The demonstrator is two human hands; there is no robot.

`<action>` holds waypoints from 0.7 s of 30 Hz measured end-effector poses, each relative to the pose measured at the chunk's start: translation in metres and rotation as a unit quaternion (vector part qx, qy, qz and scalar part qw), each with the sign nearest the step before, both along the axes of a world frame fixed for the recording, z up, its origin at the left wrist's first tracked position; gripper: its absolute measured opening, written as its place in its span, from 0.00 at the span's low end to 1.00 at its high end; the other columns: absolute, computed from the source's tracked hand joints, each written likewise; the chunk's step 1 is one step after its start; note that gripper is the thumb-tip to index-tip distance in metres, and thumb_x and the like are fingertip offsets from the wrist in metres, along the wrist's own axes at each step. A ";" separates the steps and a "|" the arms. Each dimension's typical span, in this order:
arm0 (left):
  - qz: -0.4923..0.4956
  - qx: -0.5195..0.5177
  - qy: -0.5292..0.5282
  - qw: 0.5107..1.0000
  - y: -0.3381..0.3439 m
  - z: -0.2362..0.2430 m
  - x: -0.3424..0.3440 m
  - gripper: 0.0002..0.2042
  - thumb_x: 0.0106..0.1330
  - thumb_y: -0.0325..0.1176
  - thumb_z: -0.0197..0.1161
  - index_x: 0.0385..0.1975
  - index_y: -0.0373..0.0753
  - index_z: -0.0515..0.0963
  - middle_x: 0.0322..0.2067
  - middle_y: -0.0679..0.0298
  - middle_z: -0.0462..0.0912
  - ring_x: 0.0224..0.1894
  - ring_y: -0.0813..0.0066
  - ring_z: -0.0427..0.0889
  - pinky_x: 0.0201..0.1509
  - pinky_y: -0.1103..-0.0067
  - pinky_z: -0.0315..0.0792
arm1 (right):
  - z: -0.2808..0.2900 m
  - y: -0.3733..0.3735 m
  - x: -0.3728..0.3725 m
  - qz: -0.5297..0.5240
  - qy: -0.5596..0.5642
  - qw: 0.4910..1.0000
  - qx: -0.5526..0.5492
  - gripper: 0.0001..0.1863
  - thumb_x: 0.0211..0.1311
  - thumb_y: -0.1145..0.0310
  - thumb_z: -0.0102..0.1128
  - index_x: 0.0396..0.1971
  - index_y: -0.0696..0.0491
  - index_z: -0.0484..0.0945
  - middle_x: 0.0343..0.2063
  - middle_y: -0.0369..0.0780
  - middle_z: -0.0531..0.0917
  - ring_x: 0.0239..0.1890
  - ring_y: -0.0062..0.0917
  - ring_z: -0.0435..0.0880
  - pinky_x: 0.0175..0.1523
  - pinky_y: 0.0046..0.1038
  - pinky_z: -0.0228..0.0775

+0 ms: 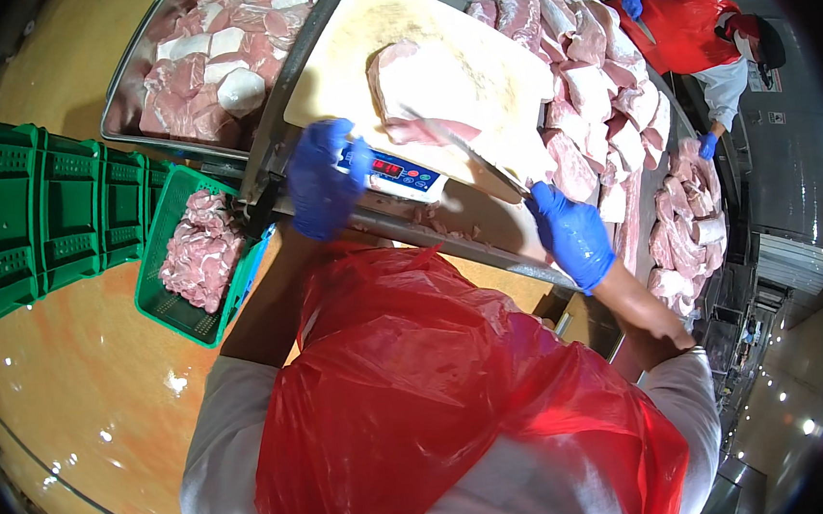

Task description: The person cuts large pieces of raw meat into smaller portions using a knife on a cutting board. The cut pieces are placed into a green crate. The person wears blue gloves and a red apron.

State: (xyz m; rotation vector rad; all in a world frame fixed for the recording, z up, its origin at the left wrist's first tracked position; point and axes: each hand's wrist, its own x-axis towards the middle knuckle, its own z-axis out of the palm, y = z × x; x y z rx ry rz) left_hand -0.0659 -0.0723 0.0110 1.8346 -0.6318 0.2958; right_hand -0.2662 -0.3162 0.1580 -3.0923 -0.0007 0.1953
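My right hand (pixel 572 235), in a blue glove, is closed round the handle of a knife (pixel 489 166). Its blade points away to the left, and its tip overlaps the near edge of a thick slab of raw meat (pixel 429 86). That slab lies fat side up on a pale cutting board (pixel 356 39). My left hand (pixel 321 182), also gloved in blue and somewhat blurred, is beside the left end of a digital scale (pixel 405 178). Its fingers look apart, with nothing visible between them.
At the far left stands a metal tub (pixel 119 106) of meat pieces. A green crate (pixel 159 306) holds trimmings, beside stacked green crates (pixel 3 221). Meat chunks (pixel 592 88) are heaped right of the board. Across the table, a person in a red apron (pixel 674 29) holds a knife.
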 end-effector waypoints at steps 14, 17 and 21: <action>0.021 0.092 -0.076 0.993 -0.037 -0.026 -0.018 0.08 0.57 0.28 0.68 0.31 0.39 0.74 0.31 0.57 0.76 0.32 0.58 0.77 0.37 0.65 0.73 | -0.047 0.031 0.074 -0.013 -0.006 0.997 0.074 0.16 0.66 0.74 0.49 0.52 0.53 0.69 0.36 0.50 0.84 0.36 0.47 0.86 0.39 0.45 0.79; 0.078 0.055 0.008 0.995 -0.031 -0.011 -0.032 0.11 0.57 0.31 0.70 0.33 0.39 0.74 0.33 0.57 0.76 0.33 0.58 0.77 0.38 0.65 0.74 | -0.045 -0.011 0.018 -0.006 0.024 0.999 0.032 0.15 0.65 0.74 0.50 0.52 0.52 0.69 0.32 0.50 0.84 0.32 0.47 0.86 0.34 0.45 0.78; 0.069 0.062 0.020 0.995 -0.037 -0.001 -0.052 0.13 0.59 0.31 0.70 0.39 0.38 0.73 0.39 0.56 0.76 0.40 0.57 0.79 0.40 0.66 0.76 | -0.054 -0.065 -0.026 0.017 0.070 0.997 -0.040 0.11 0.64 0.73 0.55 0.46 0.53 0.70 0.26 0.50 0.81 0.24 0.46 0.84 0.29 0.45 0.76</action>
